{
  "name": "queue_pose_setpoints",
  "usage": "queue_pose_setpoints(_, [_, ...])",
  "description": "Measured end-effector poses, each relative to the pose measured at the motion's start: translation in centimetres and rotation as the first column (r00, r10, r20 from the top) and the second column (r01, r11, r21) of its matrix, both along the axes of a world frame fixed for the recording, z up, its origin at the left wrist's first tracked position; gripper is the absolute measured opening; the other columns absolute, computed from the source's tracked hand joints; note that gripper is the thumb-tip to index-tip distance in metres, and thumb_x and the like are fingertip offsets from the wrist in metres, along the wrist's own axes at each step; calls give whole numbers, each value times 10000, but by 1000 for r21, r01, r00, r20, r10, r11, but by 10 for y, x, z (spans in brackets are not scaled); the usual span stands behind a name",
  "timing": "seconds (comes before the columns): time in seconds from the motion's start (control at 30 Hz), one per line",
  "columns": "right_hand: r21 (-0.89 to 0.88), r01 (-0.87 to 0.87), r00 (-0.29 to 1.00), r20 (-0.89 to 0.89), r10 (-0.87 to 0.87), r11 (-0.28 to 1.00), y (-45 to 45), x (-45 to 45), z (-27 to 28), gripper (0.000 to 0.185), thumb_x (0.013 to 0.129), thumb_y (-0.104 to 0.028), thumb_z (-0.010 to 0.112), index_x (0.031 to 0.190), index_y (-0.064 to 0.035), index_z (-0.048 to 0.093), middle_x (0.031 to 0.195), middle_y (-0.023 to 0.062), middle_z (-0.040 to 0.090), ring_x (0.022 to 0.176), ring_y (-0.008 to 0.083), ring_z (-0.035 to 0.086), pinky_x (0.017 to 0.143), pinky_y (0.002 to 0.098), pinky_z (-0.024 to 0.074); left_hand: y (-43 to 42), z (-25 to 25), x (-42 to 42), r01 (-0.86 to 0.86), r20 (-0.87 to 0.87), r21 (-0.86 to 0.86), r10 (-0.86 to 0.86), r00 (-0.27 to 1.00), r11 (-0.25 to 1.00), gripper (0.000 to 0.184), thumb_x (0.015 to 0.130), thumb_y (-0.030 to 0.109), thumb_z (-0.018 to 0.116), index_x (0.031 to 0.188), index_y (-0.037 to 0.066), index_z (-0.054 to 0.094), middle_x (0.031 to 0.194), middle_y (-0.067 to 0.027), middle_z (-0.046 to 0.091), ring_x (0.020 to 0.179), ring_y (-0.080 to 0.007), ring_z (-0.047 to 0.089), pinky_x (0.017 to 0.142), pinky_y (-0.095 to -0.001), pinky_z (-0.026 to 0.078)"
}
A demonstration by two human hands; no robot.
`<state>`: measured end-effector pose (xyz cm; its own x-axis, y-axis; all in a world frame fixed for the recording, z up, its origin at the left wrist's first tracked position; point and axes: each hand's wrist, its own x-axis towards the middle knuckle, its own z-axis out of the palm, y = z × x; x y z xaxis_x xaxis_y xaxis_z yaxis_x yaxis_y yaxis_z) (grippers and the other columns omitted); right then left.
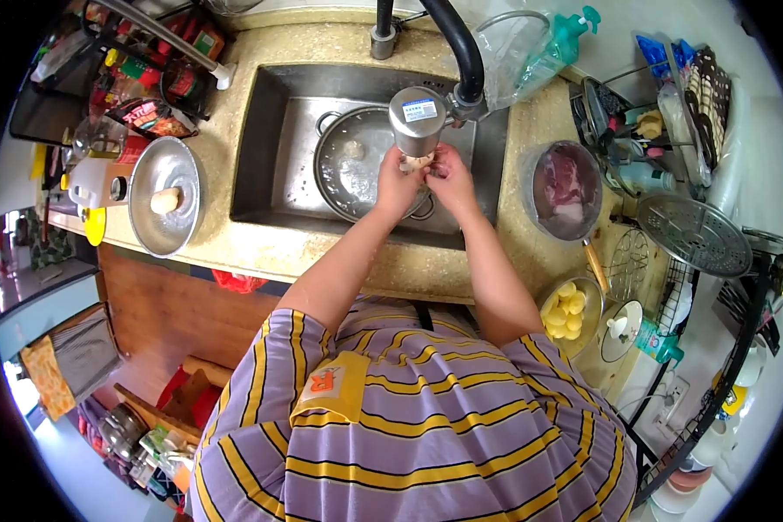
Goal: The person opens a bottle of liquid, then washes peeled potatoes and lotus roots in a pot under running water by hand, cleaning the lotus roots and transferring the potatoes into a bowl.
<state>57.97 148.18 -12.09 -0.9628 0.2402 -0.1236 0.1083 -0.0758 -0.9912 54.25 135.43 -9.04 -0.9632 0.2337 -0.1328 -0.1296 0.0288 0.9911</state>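
Note:
My left hand (398, 181) and my right hand (451, 178) meet under the metal faucet head (418, 122), their fingers closed around a small pale piece of food (416, 163). Below them, a round metal pan (331, 170) with two loop handles stands in the steel sink (274, 165). Water and a pale lump (353, 150) show inside the pan. The faucet head hides part of the held piece and some fingertips.
On the left counter, a metal bowl (142, 187) holds a pale peeled piece. To the right are a pot with raw meat (565, 178), a bowl of peeled yellow pieces (565, 306), a white lid (620, 331) and a dish rack. Bottles stand behind the sink.

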Motion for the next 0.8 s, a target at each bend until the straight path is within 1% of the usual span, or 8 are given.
queue_pose_setpoints(0.03, [1,-2,1000,15,2,1000,1,2,1,552,798,133,598,1305,-27,452,1167,82,609,1010,135,611,850,267,504,0,-1,0,5,-42,-12,-6,999,1000,401,773,-41,714,1140,29,568,1027,-101,640,952,-192,612,821,-329,501])
queue_pose_setpoints(0.13, [18,-2,999,42,1,1000,0,3,4,564,791,138,596,1308,-30,442,1164,88,609,1007,140,613,839,271,509,3,-28,-2,-6,73,62,2,997,998,424,767,-32,723,1156,25,566,1044,-107,639,960,-212,616,835,-340,501])
queue_pose_setpoints(0.23, [-2,15,999,41,-15,1000,1,0,1,560,790,135,595,1302,-29,439,1149,89,613,999,141,615,827,272,512,2,-15,-4,-5,118,-17,7,993,1000,447,765,-24,730,1176,27,563,1064,-109,639,964,-214,616,840,-340,502])
queue_pose_setpoints(0.33, [-40,5,1000,26,-4,999,-1,-2,6,547,790,132,591,1292,-25,442,1132,89,620,988,141,617,825,270,512,-1,3,-6,23,144,-7,-22,989,1000,465,762,-10,741,1189,34,560,1081,-109,637,969,-214,615,843,-341,503])
queue_pose_setpoints(0.43, [-27,-8,1000,16,8,1000,-2,-3,6,540,785,129,587,1283,-23,445,1122,90,624,981,141,618,828,270,512,-2,-23,-10,24,43,-29,-23,999,999,483,760,-11,744,1202,41,556,1070,-102,640,966,-207,614,825,-337,511])
queue_pose_setpoints(0.53, [-1,-12,999,31,12,1000,-1,-2,2,503,798,89,641,1255,-26,464,1124,80,625,1012,149,618,841,277,515,-1,-22,-9,17,57,27,-19,998,999,490,755,-12,749,1202,44,556,1060,-93,645,954,-209,619,807,-332,516])
queue_pose_setpoints(0.63, [-36,-7,997,73,9,999,-1,-1,1,490,804,69,670,1242,-27,473,1117,75,631,1025,153,619,851,284,512,-3,-12,-8,23,82,-78,-16,997,997,477,753,-19,747,1187,42,559,1045,-91,647,946,-198,620,797,-321,516])
queue_pose_setpoints(0.8, [-16,-25,998,66,26,1000,-3,0,0,525,791,60,686,1261,-33,472,1112,77,639,1011,157,629,853,293,505,-7,-8,-3,30,114,40,-35,993,999,465,771,-43,725,1186,38,533,1044,-89,639,949,-175,613,786,-304,516])
